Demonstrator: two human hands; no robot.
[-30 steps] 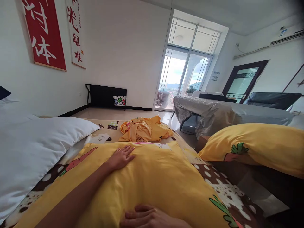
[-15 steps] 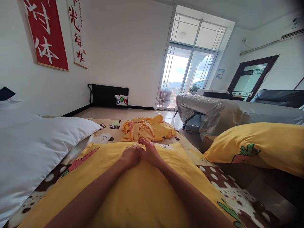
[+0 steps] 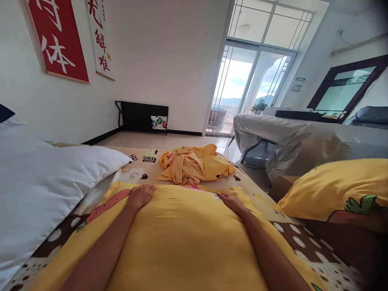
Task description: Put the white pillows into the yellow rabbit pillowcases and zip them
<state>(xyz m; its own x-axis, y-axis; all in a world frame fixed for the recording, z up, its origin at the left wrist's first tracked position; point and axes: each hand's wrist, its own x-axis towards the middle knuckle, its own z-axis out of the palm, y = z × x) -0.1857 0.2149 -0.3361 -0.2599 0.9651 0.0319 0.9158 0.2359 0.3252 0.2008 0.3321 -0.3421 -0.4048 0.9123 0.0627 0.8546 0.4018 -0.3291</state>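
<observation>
Only the head cam here, so one view. The left hand (image 3: 141, 195) and right hand (image 3: 231, 202) were both flat, palms down and fingers loose, pressing on the far edge of the yellow pillow (image 3: 182, 238) and gripping nothing. Half a second before they'd been bunched together in the middle of that edge. By this frame they'd slid apart, left hand by the carrot print, right hand near the far right corner. My read is the cover got swept flat from the centre outward, and the top did look pretty smooth.

The pillow lay on the patterned bedsheet (image 3: 298, 242) right in front of the person, with a white pillow (image 3: 45, 182) to its left. A crumpled yellow cloth (image 3: 194, 165) sat just beyond it, and a second yellow pillow (image 3: 330, 190) lay off to the right.
</observation>
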